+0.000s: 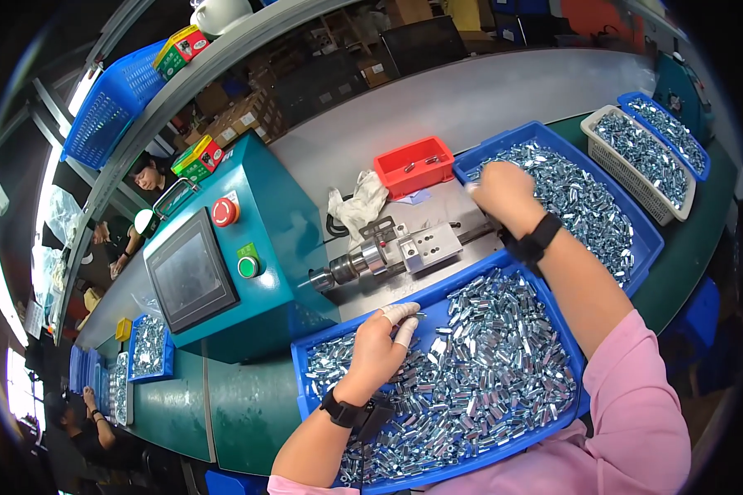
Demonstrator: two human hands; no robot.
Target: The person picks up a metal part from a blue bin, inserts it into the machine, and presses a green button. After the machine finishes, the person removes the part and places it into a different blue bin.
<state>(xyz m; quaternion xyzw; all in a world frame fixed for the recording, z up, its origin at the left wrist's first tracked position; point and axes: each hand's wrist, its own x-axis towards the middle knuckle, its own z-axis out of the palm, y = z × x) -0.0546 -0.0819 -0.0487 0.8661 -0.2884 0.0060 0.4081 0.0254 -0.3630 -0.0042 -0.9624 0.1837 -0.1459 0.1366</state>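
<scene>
My left hand [375, 346], with white covers on thumb and forefinger, is closed in a pinch above the near blue tray [437, 297]. A small silver metal part [421, 314] shows at its fingertips. Below it lie heaps of similar metal parts [495, 346]. My right hand [505, 196] is curled closed beside the left edge of the far blue tray [644, 235], also heaped with such parts. Its fingers face away, so what they hold is hidden. Between the hands is the machine's metal clamp and chuck assembly [429, 249].
A teal machine [281, 206] with a screen [191, 272], red button [224, 212] and green button [248, 266] stands left. Behind the clamp are a red bin [413, 165] and white glove [359, 202]. A beige basket [636, 165] stands far right. Other people work at left.
</scene>
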